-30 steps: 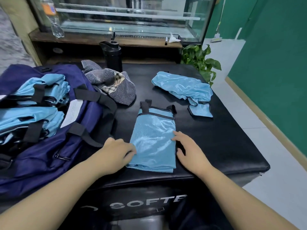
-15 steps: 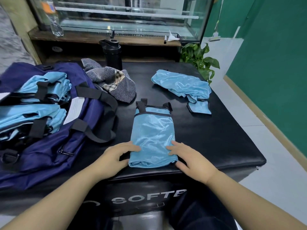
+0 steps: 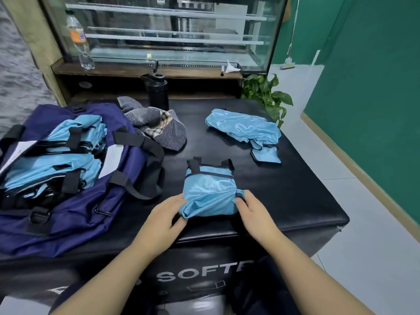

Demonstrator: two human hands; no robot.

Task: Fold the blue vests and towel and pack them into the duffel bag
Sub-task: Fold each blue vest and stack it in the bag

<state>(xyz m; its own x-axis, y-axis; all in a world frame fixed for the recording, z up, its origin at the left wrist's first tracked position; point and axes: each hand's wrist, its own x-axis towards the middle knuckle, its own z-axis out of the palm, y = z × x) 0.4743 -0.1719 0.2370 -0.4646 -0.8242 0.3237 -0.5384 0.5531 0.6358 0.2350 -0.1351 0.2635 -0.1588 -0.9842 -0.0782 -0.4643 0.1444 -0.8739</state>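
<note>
A narrow folded blue vest with black straps lies on the black padded table in front of me. My left hand grips its near left corner and my right hand grips its near right corner; the near end is lifted and bunched toward the strap end. A loose crumpled blue vest lies at the far right. A grey striped towel sits in a heap behind. The open navy duffel bag at the left holds several folded blue vests.
A black flask stands at the table's back edge. Behind it is a glass display case with a plastic bottle on its ledge. A green plant stands off the far right corner. Tiled floor and a green wall lie right.
Both hands slid from the vest's sides to its near corners, closed on them, and lifted the near end, which now bunches toward the straps, making the vest shorter.
</note>
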